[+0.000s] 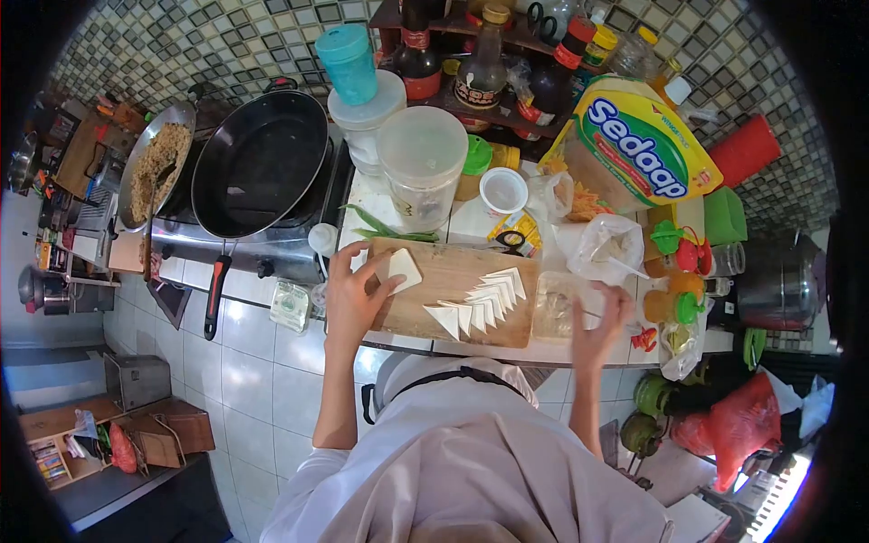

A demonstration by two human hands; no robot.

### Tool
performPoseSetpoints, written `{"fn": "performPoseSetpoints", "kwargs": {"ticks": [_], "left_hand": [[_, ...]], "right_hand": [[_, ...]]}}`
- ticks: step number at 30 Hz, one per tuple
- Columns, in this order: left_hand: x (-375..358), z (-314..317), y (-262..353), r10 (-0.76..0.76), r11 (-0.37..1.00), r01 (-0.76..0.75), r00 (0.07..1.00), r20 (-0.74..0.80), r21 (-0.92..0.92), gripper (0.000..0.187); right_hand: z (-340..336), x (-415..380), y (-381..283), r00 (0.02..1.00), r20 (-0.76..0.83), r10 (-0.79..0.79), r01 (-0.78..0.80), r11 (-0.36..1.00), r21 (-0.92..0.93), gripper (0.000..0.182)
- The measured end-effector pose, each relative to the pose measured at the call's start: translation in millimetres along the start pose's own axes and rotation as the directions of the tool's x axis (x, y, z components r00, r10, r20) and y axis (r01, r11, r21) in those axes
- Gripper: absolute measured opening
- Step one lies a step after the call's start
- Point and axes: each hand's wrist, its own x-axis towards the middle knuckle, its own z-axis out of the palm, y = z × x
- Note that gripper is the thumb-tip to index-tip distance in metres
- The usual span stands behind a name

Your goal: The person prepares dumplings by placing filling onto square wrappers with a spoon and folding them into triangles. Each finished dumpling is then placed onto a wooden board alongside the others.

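Observation:
A white square piece [405, 271] with rounded corners is at the left end of the wooden cutting board [407, 317]. My left hand [354, 294] grips its left side between bent fingers and thumb. Across the board's right half, several white folded triangles [480, 300] overlap in a slanting row. My right hand [601, 323] is over the right edge of a clear shallow plastic container [552, 303], its thumb and fingers bent with a gap between them. That container stands just right of the board.
A black frying pan [262, 163] and a wok of brown food [158, 163] sit on the stove [199, 240]. Behind the board stand a clear tub [422, 167], green chillies [389, 231], a white cup [503, 191], scissors [510, 239] and a yellow Sedaap bag [634, 145]. A plastic bag [606, 249] lies right.

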Motion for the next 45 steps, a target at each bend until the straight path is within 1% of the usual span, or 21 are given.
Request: {"fn": "performPoseSetpoints", "kwargs": {"ticks": [1, 2, 4, 8, 10, 11, 12, 13, 14, 16, 17, 19, 20, 21, 22, 24, 27, 31, 36, 41, 45], "left_hand": [[0, 1, -1, 0.001, 1.0, -0.001, 1.0, 0.005, -0.005, 0.033], [1, 1, -2, 0.017, 1.0, -0.017, 1.0, -0.004, -0.018, 0.029], [2, 2, -4, 0.036, 0.999, -0.036, 0.999, -0.008, -0.033, 0.026], [7, 3, -5, 0.02, 0.985, -0.026, 0.999, -0.034, -0.17, 0.017], [9, 2, -3, 0.008, 0.972, -0.01, 1.0, -0.008, -0.234, 0.015], [11, 1, -1, -0.05, 0.952, 0.041, 0.999, -0.02, -0.303, 0.013], [11, 0, -1, -0.108, 0.925, 0.09, 0.994, -0.03, -0.37, 0.012], [12, 0, -2, -0.109, 0.926, 0.09, 0.994, -0.031, -0.367, 0.012], [12, 0, -3, -0.112, 0.914, 0.08, 0.992, -0.057, -0.398, 0.011], [12, 1, -5, -0.115, 0.901, 0.069, 0.99, -0.082, -0.428, 0.011], [11, 2, -6, -0.164, 0.843, 0.096, 0.983, -0.083, -0.529, 0.011], [10, 3, -7, -0.21, 0.772, 0.118, 0.975, -0.075, -0.625, 0.012], [9, 3, -8, -0.26, 0.68, 0.167, 0.965, -0.023, -0.714, 0.013], [9, 3, -9, -0.305, 0.577, 0.212, 0.952, 0.033, -0.789, 0.013], [10, 3, -8, -0.306, 0.577, 0.212, 0.952, 0.032, -0.789, 0.013], [10, 2, -5, -0.357, 0.45, 0.257, 0.929, 0.091, -0.856, 0.014], [8, 3, -2, -0.397, 0.339, 0.304, 0.904, 0.158, -0.89, 0.017], [7, 4, -1, -0.415, 0.324, 0.378, 0.881, 0.229, -0.867, 0.022], [7, 7, -1, -0.357, 0.333, 0.361, 0.903, 0.238, -0.871, 0.023], [7, 4, 1, -0.354, 0.365, 0.365, 0.905, 0.235, -0.856, 0.023], [6, 5, 1, -0.357, 0.401, 0.369, 0.906, 0.228, -0.838, 0.024]], "right_hand": [[-11, 2, 14, 0.998, 0.008, 0.064, -0.062, 0.987, -0.15, 0.032], [-22, 0, 33, 0.998, 0.007, 0.066, -0.064, 0.986, -0.155, 0.032], [-40, -11, 70, 0.985, 0.107, 0.136, -0.075, 0.892, -0.445, 0.034], [-49, -23, 113, 0.975, 0.063, 0.214, -0.162, 0.873, -0.46, 0.033], [-49, -23, 130, 0.857, 0.245, 0.454, -0.393, 0.882, -0.258, 0.031], [-49, -22, 135, 0.857, 0.246, 0.453, -0.393, 0.883, -0.256, 0.031], [-49, -20, 137, 0.855, 0.275, 0.441, -0.417, 0.898, -0.144, 0.028], [-49, -19, 137, 0.853, 0.301, 0.426, -0.437, 0.899, -0.031, 0.025], [-49, -16, 135, 0.853, 0.301, 0.425, -0.438, 0.899, -0.029, 0.025], [-51, -5, 114, 0.866, 0.238, 0.439, -0.498, 0.799, 0.338, 0.021], [-46, 0, 99, 0.865, 0.238, 0.441, -0.499, 0.797, 0.339, 0.021], [-35, 7, 68, 0.776, 0.164, 0.609, -0.506, 0.444, 0.74, 0.02], [-29, 3, 65, 0.774, 0.161, 0.612, -0.505, 0.444, 0.74, 0.02], [-21, -1, 65, 0.875, 0.092, 0.476, -0.396, 0.592, 0.702, 0.021], [-16, -2, 61, 0.948, 0.037, 0.316, -0.263, 0.714, 0.649, 0.022], [-22, -2, 57, 0.952, 0.017, 0.306, -0.251, 0.745, 0.619, 0.023], [-29, 1, 74, 0.862, -0.179, 0.475, -0.225, 0.673, 0.705, 0.024], [-14, -7, 95, 0.84, -0.193, 0.506, -0.309, 0.74, 0.598, 0.023], [5, -20, 91, 0.9, -0.016, 0.436, -0.312, 0.668, 0.675, 0.026], [-5, -12, 95, 0.827, -0.126, 0.547, -0.345, 0.672, 0.655, 0.025], [1, -15, 94, 0.848, -0.105, 0.52, -0.344, 0.69, 0.637, 0.024]]}}
